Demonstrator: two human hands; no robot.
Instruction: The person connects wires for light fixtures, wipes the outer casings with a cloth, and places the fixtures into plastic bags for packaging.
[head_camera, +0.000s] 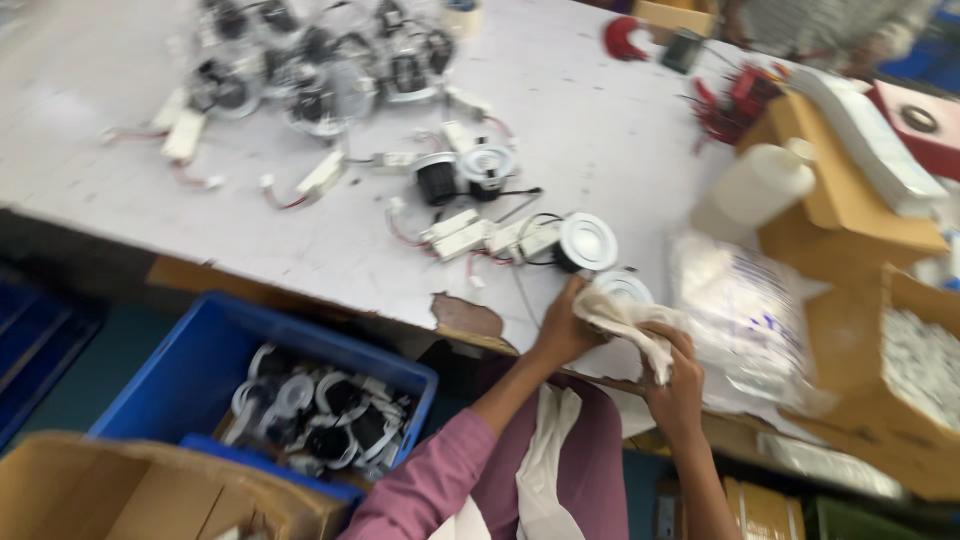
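Wiping a round white downlight (622, 288) at the desk (600, 130) edge, the left hand (563, 330) and right hand (677, 385) both grip a crumpled cloth (628, 325) over it; next, turning the lamp needs firm hold

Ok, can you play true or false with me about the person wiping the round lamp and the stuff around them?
1. Both hands are on a pale cloth. True: the left hand and right hand both grip it.
2. The cloth is pressed against a round white lamp. True.
3. The bin by the table is red. False: it is blue.
4. That bin holds only paper. False: it holds round lamp parts.
5. A white plastic bottle lies on the table. True.
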